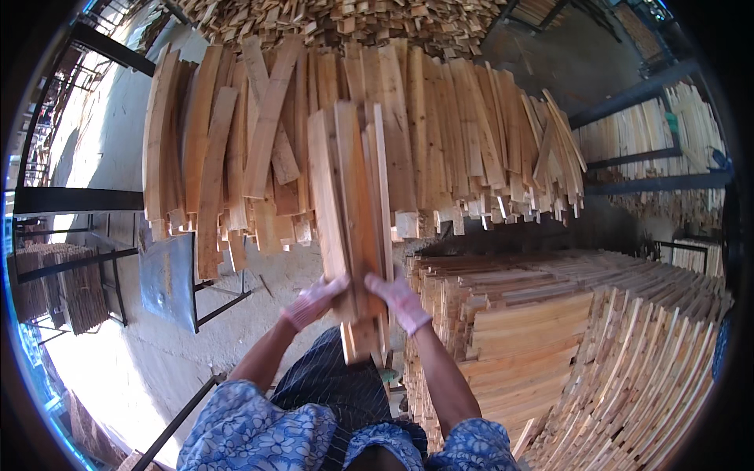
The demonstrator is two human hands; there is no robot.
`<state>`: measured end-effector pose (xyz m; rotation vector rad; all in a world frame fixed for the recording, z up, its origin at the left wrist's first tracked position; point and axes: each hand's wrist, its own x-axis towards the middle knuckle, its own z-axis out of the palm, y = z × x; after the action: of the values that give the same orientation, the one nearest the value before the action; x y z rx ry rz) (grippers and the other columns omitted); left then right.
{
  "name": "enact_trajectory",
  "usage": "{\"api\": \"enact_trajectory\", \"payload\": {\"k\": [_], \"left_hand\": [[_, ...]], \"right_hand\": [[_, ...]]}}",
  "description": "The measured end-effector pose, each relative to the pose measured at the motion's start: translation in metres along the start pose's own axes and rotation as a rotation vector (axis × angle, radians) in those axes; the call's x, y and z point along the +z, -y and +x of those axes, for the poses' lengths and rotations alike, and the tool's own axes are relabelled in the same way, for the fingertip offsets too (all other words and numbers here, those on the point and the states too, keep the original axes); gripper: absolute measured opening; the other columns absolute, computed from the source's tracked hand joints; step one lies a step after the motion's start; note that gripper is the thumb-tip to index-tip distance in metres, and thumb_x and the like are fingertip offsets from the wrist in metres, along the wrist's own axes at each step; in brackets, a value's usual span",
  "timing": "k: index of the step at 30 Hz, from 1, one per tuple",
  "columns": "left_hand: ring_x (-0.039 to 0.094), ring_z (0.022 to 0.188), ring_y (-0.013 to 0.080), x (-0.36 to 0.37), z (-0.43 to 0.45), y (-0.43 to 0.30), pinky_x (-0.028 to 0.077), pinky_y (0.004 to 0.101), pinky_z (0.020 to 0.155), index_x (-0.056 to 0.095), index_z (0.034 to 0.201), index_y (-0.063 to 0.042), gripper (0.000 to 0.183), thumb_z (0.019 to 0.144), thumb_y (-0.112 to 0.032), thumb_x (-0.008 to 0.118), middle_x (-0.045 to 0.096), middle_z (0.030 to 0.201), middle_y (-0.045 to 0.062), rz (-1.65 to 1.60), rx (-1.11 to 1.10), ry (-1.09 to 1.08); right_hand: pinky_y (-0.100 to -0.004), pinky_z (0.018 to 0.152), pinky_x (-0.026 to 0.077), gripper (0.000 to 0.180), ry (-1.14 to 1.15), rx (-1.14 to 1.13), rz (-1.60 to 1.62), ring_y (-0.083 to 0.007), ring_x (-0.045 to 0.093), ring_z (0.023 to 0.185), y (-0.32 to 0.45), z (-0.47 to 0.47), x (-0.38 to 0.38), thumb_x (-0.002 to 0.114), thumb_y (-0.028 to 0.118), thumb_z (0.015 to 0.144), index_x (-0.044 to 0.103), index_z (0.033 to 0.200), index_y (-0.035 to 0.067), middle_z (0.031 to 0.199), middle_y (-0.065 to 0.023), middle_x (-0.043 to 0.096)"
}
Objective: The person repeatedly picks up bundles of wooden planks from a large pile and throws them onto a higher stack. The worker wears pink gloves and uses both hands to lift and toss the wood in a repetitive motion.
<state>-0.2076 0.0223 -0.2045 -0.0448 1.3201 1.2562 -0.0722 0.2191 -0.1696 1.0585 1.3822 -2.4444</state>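
Between my two gloved hands is a bundle of several long wooden slats [353, 218], held lengthwise in front of my body. My left hand [316, 299] presses on the bundle's left side, and my right hand [402, 299] grips its right side. The slats' near ends reach back towards my waist and are uneven. Their far ends overlap a broad heap of loose wooden slats [436, 129] before me; whether they touch it I cannot tell. The heap's slats mostly point away from me, and a few lie crosswise on top.
To my right stands a large stack of wooden boards and slats [530, 341]. Dark metal frame bars [76, 201] run left of the heap. A blue-grey metal panel [168, 282] stands at lower left. Beyond the heap lies a pile of short wood pieces [353, 23].
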Motion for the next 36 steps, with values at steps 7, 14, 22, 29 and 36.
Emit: {"api": "enact_trajectory", "payload": {"k": [7,14,22,29,36], "left_hand": [[0.063,0.119,0.0299,-0.046,-0.006,0.086,0.053,0.0503,0.103,0.057,0.139,-0.008,0.07,0.086,-0.047,0.08,0.065,0.132,0.011,-0.438,0.056,-0.187],[0.061,0.121,0.0311,0.096,-0.062,0.104,0.051,0.0482,0.105,0.05,0.143,-0.005,0.083,0.079,-0.045,0.083,0.06,0.137,0.012,-0.107,0.011,0.122],[0.065,0.117,0.0245,0.369,-0.072,0.191,0.052,0.0401,0.104,0.057,0.136,0.003,0.049,0.095,-0.019,0.071,0.065,0.132,0.013,0.385,-0.471,0.698],[0.063,0.117,0.0249,0.573,-0.126,0.396,0.051,0.0366,0.099,0.039,0.149,0.0,0.084,0.082,-0.027,0.082,0.064,0.127,0.017,0.838,-0.405,0.852],[0.052,0.132,0.0351,0.623,-0.133,0.477,0.041,0.0413,0.112,0.028,0.146,0.011,0.104,0.072,-0.03,0.089,0.053,0.139,0.029,1.249,-0.136,0.791]], "right_hand": [[-0.0354,0.108,0.046,0.097,0.142,-0.084,0.349,-0.021,0.049,0.132,-0.068,-0.053,0.014,0.079,0.032,0.089,0.021,0.162,0.008,0.151,-0.0163,0.045],[-0.0412,0.099,0.052,0.115,-0.207,-0.284,0.138,-0.0307,0.057,0.125,-0.126,-0.213,-0.046,0.088,0.03,0.079,0.012,0.162,0.004,0.143,-0.0248,0.051],[-0.0324,0.067,0.059,0.074,-0.886,-0.379,0.764,-0.0172,0.069,0.089,-0.256,-0.434,-0.085,0.082,0.015,0.086,0.041,0.147,0.002,0.111,-0.0114,0.07],[-0.0412,0.099,0.054,0.077,-1.324,-0.489,0.941,-0.0312,0.061,0.119,-0.431,-0.599,-0.176,0.076,0.016,0.089,0.033,0.152,0.007,0.136,-0.0215,0.056],[-0.0555,0.105,0.046,0.101,-1.611,0.7,0.206,-0.0493,0.047,0.133,-0.489,-0.632,-0.246,0.078,0.039,0.082,0.015,0.16,0.022,0.145,-0.0298,0.043]]}}
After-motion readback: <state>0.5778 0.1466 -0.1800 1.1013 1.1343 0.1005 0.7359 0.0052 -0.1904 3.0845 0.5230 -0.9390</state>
